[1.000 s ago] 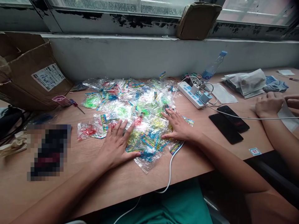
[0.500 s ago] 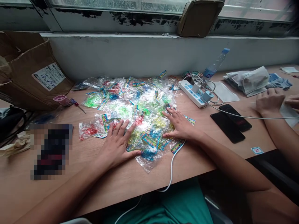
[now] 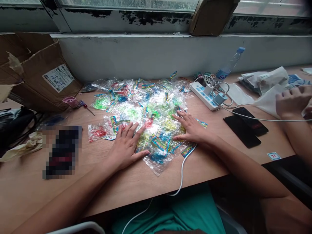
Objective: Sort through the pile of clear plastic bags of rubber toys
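Observation:
A spread of clear plastic packets (image 3: 156,110) with colourful labels covers the middle of the table. Inside them are green, red, yellow and blue pieces too tangled to make out. My left hand (image 3: 128,144) lies at the near left edge of the packets, fingers spread, its thumb touching a packet with blue contents (image 3: 157,157). On the right side of the pile rests my right hand (image 3: 191,128), also with fingers apart and palm down. Neither hand grips anything. A packet with red contents (image 3: 97,132) is just left of my left hand.
An opened cardboard box (image 3: 48,74) stands at the left, near a screwdriver (image 3: 86,107). On the right are a power strip (image 3: 204,96) with cables, a water bottle (image 3: 229,66) and two dark phones (image 3: 242,131). Another person's hand (image 3: 293,102) is at the far right.
The view has shifted slightly, so the table's contents appear a little to the right. My hands stay spread at the packets. The other person's hand has risen, with white material beside it.

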Available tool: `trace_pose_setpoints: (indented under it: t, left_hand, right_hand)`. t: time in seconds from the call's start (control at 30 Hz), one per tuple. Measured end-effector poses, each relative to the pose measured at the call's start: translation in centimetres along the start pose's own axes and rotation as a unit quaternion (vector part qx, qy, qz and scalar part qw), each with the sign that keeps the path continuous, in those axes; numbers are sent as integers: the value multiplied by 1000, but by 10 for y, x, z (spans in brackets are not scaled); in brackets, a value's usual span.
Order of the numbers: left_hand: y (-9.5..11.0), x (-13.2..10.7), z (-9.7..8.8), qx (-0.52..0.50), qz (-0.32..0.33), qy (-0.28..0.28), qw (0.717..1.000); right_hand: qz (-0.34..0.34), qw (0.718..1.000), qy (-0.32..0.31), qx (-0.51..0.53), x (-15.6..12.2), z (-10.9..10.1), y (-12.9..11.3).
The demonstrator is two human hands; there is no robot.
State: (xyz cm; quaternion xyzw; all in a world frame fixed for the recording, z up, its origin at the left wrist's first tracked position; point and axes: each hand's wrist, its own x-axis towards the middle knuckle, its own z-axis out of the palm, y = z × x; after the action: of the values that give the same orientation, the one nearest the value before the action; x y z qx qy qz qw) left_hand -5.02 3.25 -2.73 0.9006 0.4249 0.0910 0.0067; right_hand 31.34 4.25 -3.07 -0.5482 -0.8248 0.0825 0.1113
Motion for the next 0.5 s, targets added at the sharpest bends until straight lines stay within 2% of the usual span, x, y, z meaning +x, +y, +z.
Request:
trace_pose_setpoints:
  t: [0.5]
  left_hand:
    - [2,0,0,0,-1,-2,1000]
  right_hand:
    - [5,1000,-6,3,-1,0,1]
